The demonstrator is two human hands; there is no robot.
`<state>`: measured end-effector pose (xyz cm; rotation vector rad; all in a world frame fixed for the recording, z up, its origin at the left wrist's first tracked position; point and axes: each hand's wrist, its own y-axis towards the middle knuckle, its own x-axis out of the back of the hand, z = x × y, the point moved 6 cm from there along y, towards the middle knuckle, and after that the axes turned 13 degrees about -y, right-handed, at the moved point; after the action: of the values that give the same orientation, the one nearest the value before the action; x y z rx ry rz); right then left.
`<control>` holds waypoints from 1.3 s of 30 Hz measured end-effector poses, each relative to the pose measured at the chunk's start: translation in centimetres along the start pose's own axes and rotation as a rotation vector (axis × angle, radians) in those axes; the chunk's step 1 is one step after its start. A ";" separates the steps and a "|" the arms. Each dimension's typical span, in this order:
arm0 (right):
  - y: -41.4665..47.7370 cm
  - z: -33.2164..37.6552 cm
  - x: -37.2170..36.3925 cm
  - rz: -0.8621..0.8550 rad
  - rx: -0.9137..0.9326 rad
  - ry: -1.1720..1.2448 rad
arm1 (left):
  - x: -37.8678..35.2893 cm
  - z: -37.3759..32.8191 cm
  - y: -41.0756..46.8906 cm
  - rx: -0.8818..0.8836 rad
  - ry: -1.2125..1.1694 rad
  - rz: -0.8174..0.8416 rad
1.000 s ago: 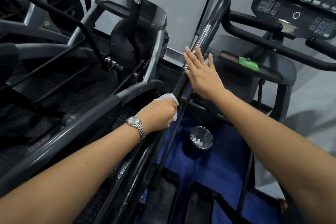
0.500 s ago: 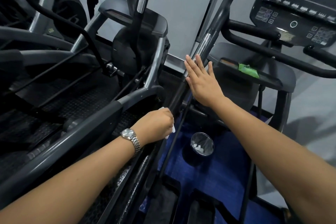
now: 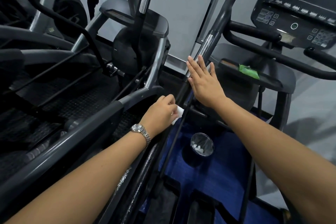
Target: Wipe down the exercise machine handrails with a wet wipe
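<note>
My left hand pinches the wipe just beside the handrail; right hand rests flat, fingers straight, higher on it

White wipe, blue mat, green packet, silver wristwatch.

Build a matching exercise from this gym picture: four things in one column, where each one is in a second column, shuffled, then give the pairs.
Things
1. wet wipe
2. green packet
3. waste bin
4. right hand

Places
A. standing on the blue mat
B. fingers straight, against the handrail
C. pinched by the left hand
D. lying on the machine's tray

Pairs: 1-C, 2-D, 3-A, 4-B
</note>
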<state>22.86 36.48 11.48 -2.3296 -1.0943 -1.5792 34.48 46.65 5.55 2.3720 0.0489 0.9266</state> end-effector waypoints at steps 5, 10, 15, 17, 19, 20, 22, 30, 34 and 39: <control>0.0 0.1 0.2 0.015 0.001 -0.003 | 0.1 0.1 0.1 0.124 -0.051 -0.007; 0.0 0.1 0.5 0.033 -0.020 -0.026 | 0.5 1.8 -2.3 0.385 -0.225 -0.027; -0.5 1.7 1.0 0.036 0.046 -0.081 | 0.7 1.9 -1.1 0.491 -0.298 -0.051; -1.0 2.7 0.8 0.038 0.128 -0.125 | 0.8 2.1 -1.4 0.526 -0.299 -0.047; -1.4 3.3 0.4 0.046 0.176 -0.164 | 1.1 2.6 -2.2 0.570 -0.315 -0.032; -1.5 3.4 0.2 0.055 0.182 -0.174 | 1.3 2.9 -2.7 0.595 -0.335 -0.024; -1.5 3.3 -0.2 0.069 0.176 -0.182 | 1.5 3.6 -3.5 0.650 -0.386 -0.009; -1.1 3.1 -0.8 0.122 0.176 -0.189 | 1.6 3.9 -5.2 0.749 -0.465 -0.046; -1.1 3.2 -0.7 0.123 0.162 -0.178 | 2.1 3.7 -7.0 0.771 -0.465 -0.006; -1.3 3.6 -0.4 0.141 0.148 -0.159 | 2.0 2.9 -5.2 0.754 -0.471 -0.101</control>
<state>24.75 38.92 9.21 -2.4059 -1.0135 -1.2397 38.69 49.98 2.30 3.1837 0.3868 0.2898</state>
